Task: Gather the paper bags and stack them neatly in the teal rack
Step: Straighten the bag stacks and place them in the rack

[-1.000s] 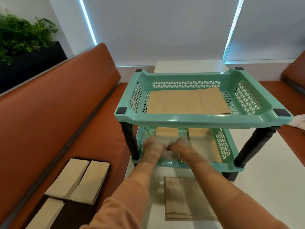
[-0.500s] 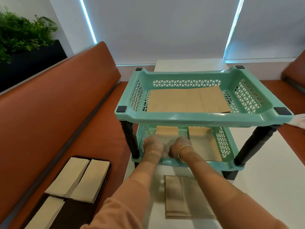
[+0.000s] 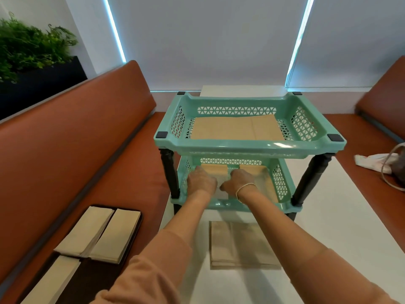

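- A teal rack with two tiers on dark posts stands on a white tabletop, seen from above and in front.
- The upper tier holds flat brown paper bags lying across its floor.
- Both hands reach into the lower tier. The left hand and the right hand, which wears a thin bracelet, sit close together on a small stack of bags at the tier's left.
- The fingers of each grip curl down onto that stack; the upper tier's shadow hides the fingertips, so it looks like a squaring-up hold, though I cannot be sure.
- A second bag pile lies just to the right in the same tier.
- More flat bags wait on the tabletop, nearer than the rack.
- Paler bags lie on a dark tray on the orange bench at the left.
- Handling judgement: the bags look light, thin and limp, likely to slide or fan apart. Taking a pile by its two long edges, thumbs on top, should keep it aligned.
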`<state>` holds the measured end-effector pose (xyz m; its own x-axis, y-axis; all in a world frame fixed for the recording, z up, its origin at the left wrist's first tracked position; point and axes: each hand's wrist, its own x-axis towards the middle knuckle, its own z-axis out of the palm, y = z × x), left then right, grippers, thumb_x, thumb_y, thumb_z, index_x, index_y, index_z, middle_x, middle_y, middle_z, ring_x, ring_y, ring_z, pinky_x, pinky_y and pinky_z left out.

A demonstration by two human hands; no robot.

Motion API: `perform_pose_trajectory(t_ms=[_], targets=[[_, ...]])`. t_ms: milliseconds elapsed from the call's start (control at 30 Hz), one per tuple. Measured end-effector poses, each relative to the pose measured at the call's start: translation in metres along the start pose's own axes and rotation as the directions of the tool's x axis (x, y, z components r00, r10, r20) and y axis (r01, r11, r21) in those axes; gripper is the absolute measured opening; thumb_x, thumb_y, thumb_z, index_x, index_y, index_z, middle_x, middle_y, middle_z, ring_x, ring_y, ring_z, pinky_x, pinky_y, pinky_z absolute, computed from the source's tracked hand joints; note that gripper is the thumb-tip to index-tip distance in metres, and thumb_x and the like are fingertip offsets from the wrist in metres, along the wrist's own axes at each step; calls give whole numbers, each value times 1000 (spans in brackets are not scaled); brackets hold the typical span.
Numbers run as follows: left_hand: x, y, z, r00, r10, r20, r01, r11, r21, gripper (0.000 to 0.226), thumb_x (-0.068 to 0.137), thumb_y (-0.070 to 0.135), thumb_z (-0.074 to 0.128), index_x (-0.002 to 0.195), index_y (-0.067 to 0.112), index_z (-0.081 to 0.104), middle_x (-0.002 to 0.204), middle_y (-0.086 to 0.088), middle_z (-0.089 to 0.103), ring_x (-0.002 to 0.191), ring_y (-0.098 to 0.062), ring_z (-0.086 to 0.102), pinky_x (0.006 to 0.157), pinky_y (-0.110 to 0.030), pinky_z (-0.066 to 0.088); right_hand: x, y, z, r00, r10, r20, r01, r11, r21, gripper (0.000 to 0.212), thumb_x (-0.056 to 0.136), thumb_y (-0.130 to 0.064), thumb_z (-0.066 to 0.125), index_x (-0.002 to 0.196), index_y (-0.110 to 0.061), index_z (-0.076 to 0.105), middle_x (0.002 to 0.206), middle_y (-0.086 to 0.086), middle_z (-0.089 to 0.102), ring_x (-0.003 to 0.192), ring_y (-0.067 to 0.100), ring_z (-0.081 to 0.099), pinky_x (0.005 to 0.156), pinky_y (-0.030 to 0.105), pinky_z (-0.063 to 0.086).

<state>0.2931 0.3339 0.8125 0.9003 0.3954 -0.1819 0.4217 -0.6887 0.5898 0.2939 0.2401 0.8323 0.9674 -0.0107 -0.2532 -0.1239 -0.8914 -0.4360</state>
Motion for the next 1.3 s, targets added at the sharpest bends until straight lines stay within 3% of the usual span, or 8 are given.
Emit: perform_pose_trajectory(t_ms=[167, 367, 533, 767, 933, 1067, 1200, 1300], targets=[[-41, -9, -6, 992, 86, 95, -88, 996, 11, 23, 92, 24, 56, 100, 4, 64, 110, -15, 66, 99, -27, 63, 76, -30, 48, -37, 26, -6, 997, -11, 76, 9, 1000, 14, 32, 90, -25, 58, 115, -5, 64, 113, 10, 66, 102, 22, 65, 91, 32, 52], [-81, -60, 31, 965, -85, 249, 63, 993, 97, 34, 90, 23, 57, 118, 3, 54, 117, -12, 59, 98, -24, 60, 70, -27, 47, -67, 83, 19, 978, 152, 143, -150, 988, -19, 20, 84, -31, 62, 85, -12, 58, 89, 7, 61, 85, 24, 61, 83, 34, 55], [-95, -71, 53, 973, -165, 164, 161, 986, 36, 64, 81, 24, 66, 133, 5, 36, 131, -14, 49, 117, -30, 50, 96, -38, 48, -74, 112, 49, 931, 355, 85, -359, 933, 37, 58, 75, -32, 63, 125, -11, 42, 122, 14, 52, 112, 32, 52, 93, 39, 47], [-101, -69, 58, 914, -313, 258, 346, 934, -94, 64, 73, 27, 73, 126, 4, 45, 126, -12, 53, 114, -27, 54, 91, -32, 48, -82, 124, 59, 889, 447, 100, -457, 878, 141, 72, 67, -24, 72, 127, -9, 35, 119, 13, 53, 110, 30, 55, 93, 37, 49], [-104, -73, 55, 892, -272, 361, 283, 959, 22, 56, 77, 28, 75, 120, 0, 53, 117, -12, 61, 108, -26, 60, 92, -32, 51, -90, 137, 61, 898, 415, 143, -438, 871, 224, 78, 57, -24, 83, 121, -5, 44, 110, 10, 58, 102, 26, 58, 86, 31, 51], [-115, -77, 60, 895, -276, 351, 294, 956, 3, 57, 78, 26, 75, 122, 0, 50, 121, -14, 58, 112, -30, 55, 92, -34, 49, -100, 143, 59, 916, 361, 173, -387, 908, 157, 32, 65, -25, 78, 81, -11, 54, 79, 3, 54, 81, 21, 53, 68, 25, 44], [-129, -77, 65, 926, -262, 271, 270, 963, 8, 60, 78, 23, 70, 130, 13, 43, 128, -10, 50, 119, -30, 44, 93, -34, 43, -106, 145, 59, 930, 334, 155, -352, 930, 104, 45, 65, -32, 78, 99, -10, 58, 95, 6, 56, 91, 23, 56, 76, 27, 49], [-135, -78, 67, 938, -244, 246, 286, 946, -154, 57, 76, 14, 70, 128, 14, 46, 124, -9, 52, 111, -28, 53, 89, -33, 47, -108, 150, 62, 956, 263, 129, -283, 943, 177, 48, 68, -25, 77, 107, -9, 54, 103, 9, 58, 92, 25, 55, 77, 29, 48]])
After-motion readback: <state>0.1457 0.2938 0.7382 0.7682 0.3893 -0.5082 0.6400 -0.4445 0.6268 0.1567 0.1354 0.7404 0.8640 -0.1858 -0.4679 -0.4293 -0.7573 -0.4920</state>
